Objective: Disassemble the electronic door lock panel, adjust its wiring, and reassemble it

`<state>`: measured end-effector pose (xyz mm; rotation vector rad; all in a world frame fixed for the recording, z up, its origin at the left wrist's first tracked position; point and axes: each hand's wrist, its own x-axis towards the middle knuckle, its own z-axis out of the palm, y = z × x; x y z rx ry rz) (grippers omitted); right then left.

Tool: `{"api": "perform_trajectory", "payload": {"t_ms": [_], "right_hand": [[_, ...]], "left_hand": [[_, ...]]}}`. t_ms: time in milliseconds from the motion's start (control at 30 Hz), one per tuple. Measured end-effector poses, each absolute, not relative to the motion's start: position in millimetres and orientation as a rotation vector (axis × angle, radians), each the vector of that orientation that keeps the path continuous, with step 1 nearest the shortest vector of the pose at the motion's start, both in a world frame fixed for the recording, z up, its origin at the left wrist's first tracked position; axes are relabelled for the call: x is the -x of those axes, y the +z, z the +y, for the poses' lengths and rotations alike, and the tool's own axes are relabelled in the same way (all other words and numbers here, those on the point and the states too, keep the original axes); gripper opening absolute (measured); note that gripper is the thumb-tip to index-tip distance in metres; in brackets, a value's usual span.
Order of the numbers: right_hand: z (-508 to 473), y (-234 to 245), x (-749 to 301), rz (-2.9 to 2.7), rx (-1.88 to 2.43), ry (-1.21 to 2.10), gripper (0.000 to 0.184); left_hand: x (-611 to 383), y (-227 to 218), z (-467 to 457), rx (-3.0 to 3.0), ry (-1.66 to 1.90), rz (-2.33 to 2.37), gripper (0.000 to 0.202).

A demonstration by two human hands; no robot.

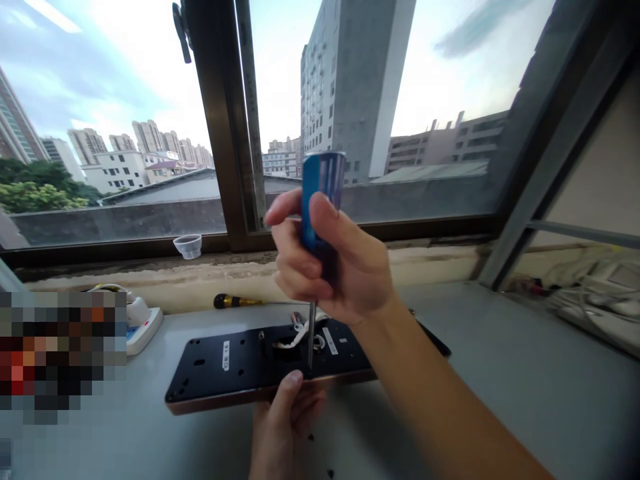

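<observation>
My right hand (345, 260) is wrapped round the blue handle of a screwdriver (311, 333), held upright with its shaft pointing down. The shaft's tip meets the near edge of a long black panel (215, 373) with a copper-coloured rim, close to its middle. My left hand (287, 413) grips that near edge from below, thumb on top and fingers curled under. A white cable (300, 339) comes out of an opening in the panel beside the shaft. My right forearm hides part of the panel's right side.
Behind the panel lies a second screwdriver (230, 302) with a yellow and black handle. A white power strip (150, 330) sits at left, near a blurred-out patch. On the window ledge stands a small clear cup (189, 246). Cables (600, 293) are heaped at far right.
</observation>
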<state>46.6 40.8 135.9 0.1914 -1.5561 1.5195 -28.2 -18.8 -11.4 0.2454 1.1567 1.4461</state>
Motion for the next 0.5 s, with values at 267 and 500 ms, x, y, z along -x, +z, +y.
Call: {"api": "perform_trajectory", "payload": {"t_ms": [267,500], "right_hand": [[34,139,-35,-1.594,-0.114,1.519,0.025],[34,143,-39,-1.616,0.234,1.153,0.029]], "left_hand": [[27,-6,-19,-0.228,1.416,1.166,0.016],[26,-1,-21,-0.241,1.426,1.153,0.019]]}}
